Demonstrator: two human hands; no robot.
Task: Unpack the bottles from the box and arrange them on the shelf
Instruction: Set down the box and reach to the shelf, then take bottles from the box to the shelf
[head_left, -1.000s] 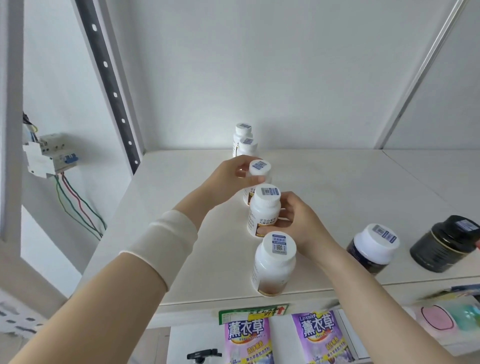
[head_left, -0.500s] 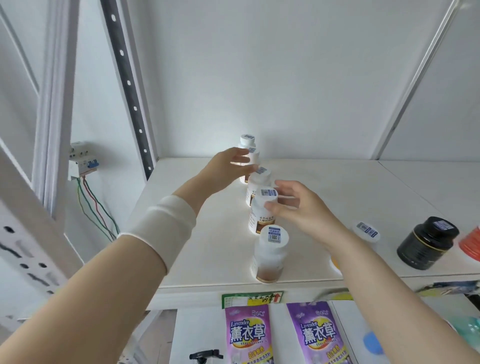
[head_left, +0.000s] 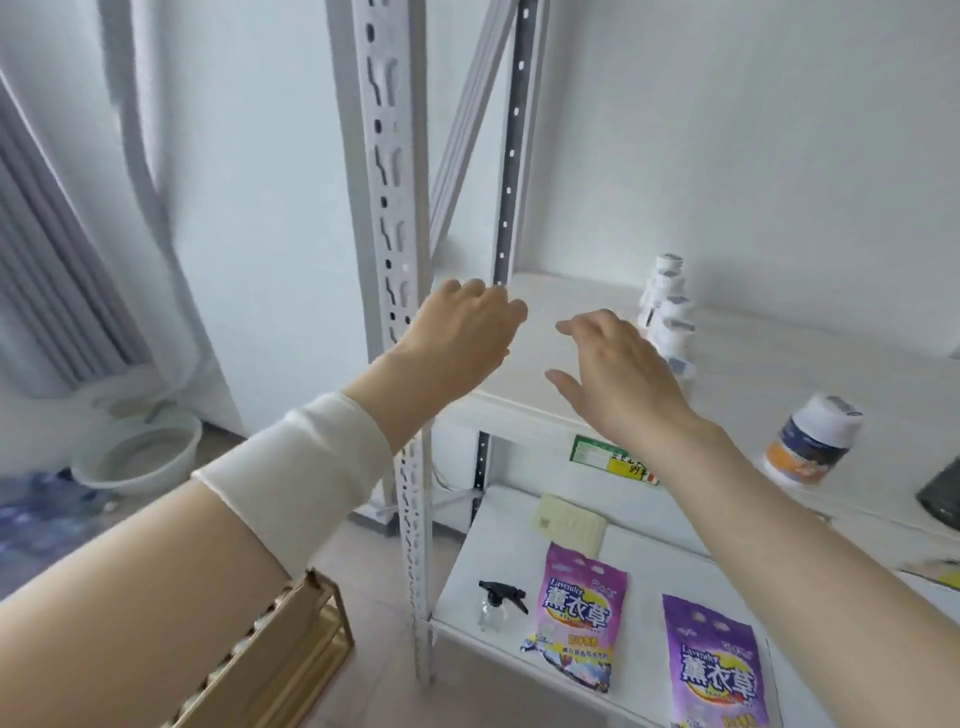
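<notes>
A row of several white bottles (head_left: 670, 317) runs front to back on the white shelf (head_left: 550, 322), partly hidden behind my right hand. My left hand (head_left: 467, 332) hovers over the shelf's left corner, fingers loosely curled, holding nothing. My right hand (head_left: 613, 369) hangs beside it with relaxed fingers, apart from the bottles and empty. A cardboard box (head_left: 270, 654) stands on the floor at the lower left, its flap raised; its inside is mostly hidden by my left arm.
A dark-labelled bottle with a white cap (head_left: 810, 441) and a black jar (head_left: 943, 493) stand on the shelf's right. The shelf below holds two purple lavender bags (head_left: 579, 613), a spray bottle (head_left: 496, 605) and a beige pad. A perforated upright post (head_left: 395, 260) rises beside my left hand. A white basin (head_left: 140, 457) sits on the floor.
Both hands have let go of the bottles and drawn back to the left. The view has swung left and down, bringing the post, floor and box into sight.
</notes>
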